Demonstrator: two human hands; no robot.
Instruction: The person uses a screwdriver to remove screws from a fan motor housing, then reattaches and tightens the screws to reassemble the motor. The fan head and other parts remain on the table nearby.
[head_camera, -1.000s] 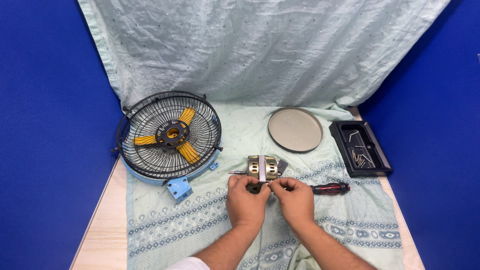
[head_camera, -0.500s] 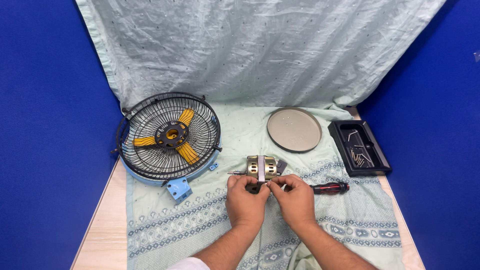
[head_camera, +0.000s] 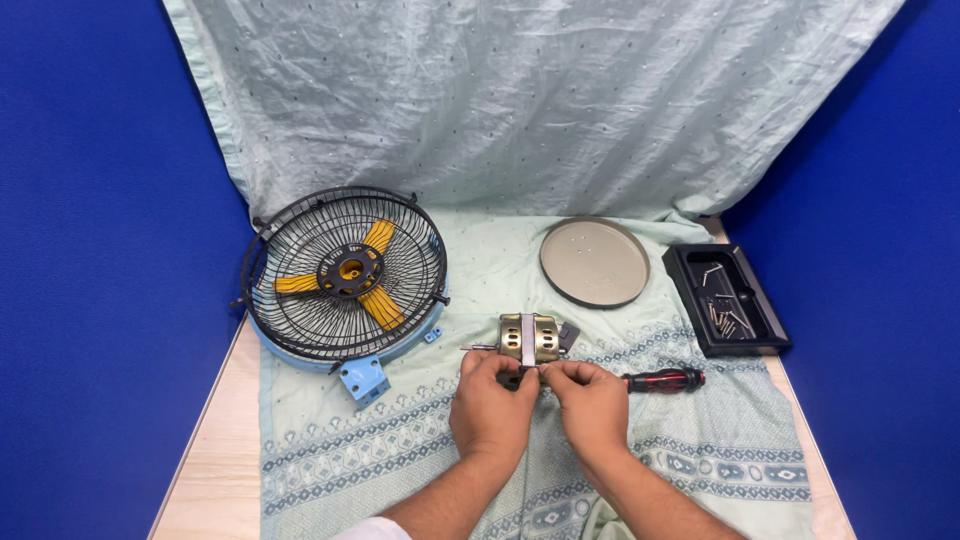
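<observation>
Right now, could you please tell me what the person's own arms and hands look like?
Both are bare: the left hand and right hand wear no gloves, rings or watch that I can see. The forearms are uncovered too. Only a bit of white sleeve shows at the bottom edge, by the left arm.

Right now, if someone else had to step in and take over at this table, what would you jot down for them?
Left hand and right hand: side by side, fingers pinching something small at the near side of the brass-coloured motor; what it is cannot be told.
Motor lies out on the cloth, apart from the fan cage, whose yellow blades remain inside.
Screwdriver lies right of the hands, untouched. Round plate and black parts tray with screws sit behind.
</observation>
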